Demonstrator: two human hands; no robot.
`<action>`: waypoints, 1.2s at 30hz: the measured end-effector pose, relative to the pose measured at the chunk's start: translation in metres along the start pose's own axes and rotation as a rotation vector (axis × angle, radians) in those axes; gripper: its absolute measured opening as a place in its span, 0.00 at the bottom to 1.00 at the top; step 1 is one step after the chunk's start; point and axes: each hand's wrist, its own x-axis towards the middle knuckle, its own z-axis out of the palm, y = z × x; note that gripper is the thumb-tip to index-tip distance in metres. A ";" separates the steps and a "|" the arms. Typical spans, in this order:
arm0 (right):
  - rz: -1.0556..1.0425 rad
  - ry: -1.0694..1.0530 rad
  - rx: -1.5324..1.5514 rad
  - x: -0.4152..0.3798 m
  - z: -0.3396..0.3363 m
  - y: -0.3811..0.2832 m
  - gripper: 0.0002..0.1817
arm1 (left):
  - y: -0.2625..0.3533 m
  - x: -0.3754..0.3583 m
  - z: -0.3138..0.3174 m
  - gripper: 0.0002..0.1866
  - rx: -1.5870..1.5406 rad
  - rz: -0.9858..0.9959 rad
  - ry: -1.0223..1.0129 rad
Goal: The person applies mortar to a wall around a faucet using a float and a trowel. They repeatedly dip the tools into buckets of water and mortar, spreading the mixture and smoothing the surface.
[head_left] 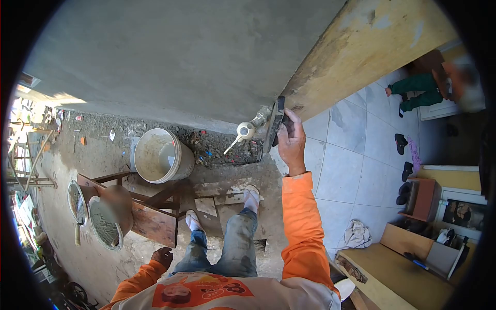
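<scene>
My right hand [293,142] is closed around a dark, flat trowel-like tool [276,121], held against the lower edge of the grey plastered wall [181,57] where it meets the yellowish wall face [356,51]. Just left of the tool, a tap [247,129] with a pale handle sticks out from the wall. My left hand [163,257] hangs low beside my left leg, its fingers curled; whether anything is in them is too small to tell.
A white bucket [178,157] stands by the wall base. Left of my legs is a wooden bench [155,222] with a basin of grey mortar [106,225] beside it. A person [423,90] sits at the upper right, beyond the tiled floor [341,160]. A shelf [413,253] stands lower right.
</scene>
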 end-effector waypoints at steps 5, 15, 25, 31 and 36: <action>0.069 0.001 0.050 -0.005 0.000 0.013 0.23 | -0.012 0.002 0.001 0.12 0.035 0.044 0.014; 0.197 0.118 0.163 -0.043 -0.019 -0.011 0.20 | 0.025 0.007 -0.031 0.11 0.132 0.232 0.051; 0.922 0.182 1.447 -0.213 0.069 -0.082 0.21 | 0.049 0.008 -0.084 0.14 -0.018 0.351 0.150; 0.857 0.213 1.516 -0.233 0.136 -0.141 0.20 | 0.062 -0.002 -0.141 0.11 -0.275 0.512 0.165; 0.684 0.306 1.295 -0.178 0.154 -0.185 0.13 | -0.024 -0.029 -0.163 0.12 -0.415 0.454 0.088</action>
